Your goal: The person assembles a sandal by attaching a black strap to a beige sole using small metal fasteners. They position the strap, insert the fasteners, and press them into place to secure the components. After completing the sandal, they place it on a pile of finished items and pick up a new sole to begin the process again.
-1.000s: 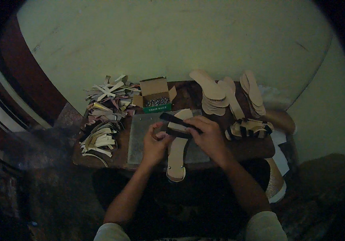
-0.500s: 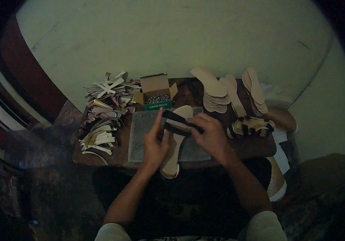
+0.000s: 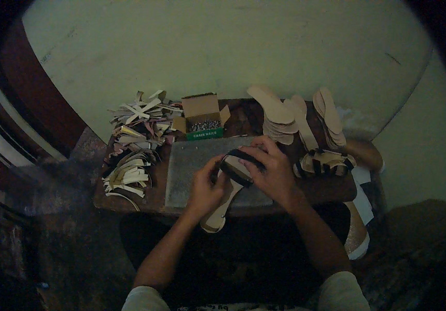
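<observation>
Both hands have hold of a sandal over the grey slab (image 3: 184,160) at the table's front. A pale, foot-shaped insole (image 3: 213,223) forms its base, with its narrow end pointing toward me. Black straps (image 3: 238,173) cross over the wide end. My left hand (image 3: 206,189) grips the left side of the strapped part, thumb near the straps. From the right, my right hand (image 3: 272,171) wraps its fingers over the straps at the far end. The underside of the sandal is hidden.
Behind the slab stands an opened green and brown box (image 3: 204,127) of small metal nails. Leather strips (image 3: 135,140) lie heaped at the left. Stacked insoles (image 3: 275,116) lie at the back right, with strapped sandals (image 3: 324,164) nearer me. A wall (image 3: 223,46) rises behind the table.
My right hand has moved up and over the straps at the sandal's wide end. My left fingers have curled in closer, and the strapped end now sits slightly lower.
</observation>
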Action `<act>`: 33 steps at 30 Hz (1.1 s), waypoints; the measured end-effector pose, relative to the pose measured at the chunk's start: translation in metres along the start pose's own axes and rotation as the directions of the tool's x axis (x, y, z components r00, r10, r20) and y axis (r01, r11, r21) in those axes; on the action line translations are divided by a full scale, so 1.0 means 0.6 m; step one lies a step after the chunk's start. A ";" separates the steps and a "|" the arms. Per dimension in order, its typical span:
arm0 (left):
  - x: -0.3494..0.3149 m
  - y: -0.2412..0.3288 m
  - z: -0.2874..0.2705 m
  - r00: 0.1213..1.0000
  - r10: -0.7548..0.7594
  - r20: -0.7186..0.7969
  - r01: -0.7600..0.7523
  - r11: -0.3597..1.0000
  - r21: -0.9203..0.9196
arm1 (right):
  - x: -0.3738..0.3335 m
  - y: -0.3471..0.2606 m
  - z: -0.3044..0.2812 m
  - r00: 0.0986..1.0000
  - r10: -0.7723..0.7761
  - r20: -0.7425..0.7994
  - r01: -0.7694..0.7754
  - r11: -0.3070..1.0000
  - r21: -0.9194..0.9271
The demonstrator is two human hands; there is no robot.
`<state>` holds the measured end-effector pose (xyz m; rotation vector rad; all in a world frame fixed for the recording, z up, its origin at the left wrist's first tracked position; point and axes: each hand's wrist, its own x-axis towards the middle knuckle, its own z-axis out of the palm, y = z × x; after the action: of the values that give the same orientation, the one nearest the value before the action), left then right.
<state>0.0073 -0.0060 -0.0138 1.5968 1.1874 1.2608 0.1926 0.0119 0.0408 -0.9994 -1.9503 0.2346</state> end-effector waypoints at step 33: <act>-0.004 0.029 -0.009 0.950 -0.143 0.277 0.089 0.976 0.197 | -0.007 0.008 -0.015 0.951 0.012 0.310 0.051 0.979 -0.195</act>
<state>0.0052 -0.0131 0.0033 1.7461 1.2142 0.8268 0.2036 0.0103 0.0409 -1.1272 -2.3057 0.1947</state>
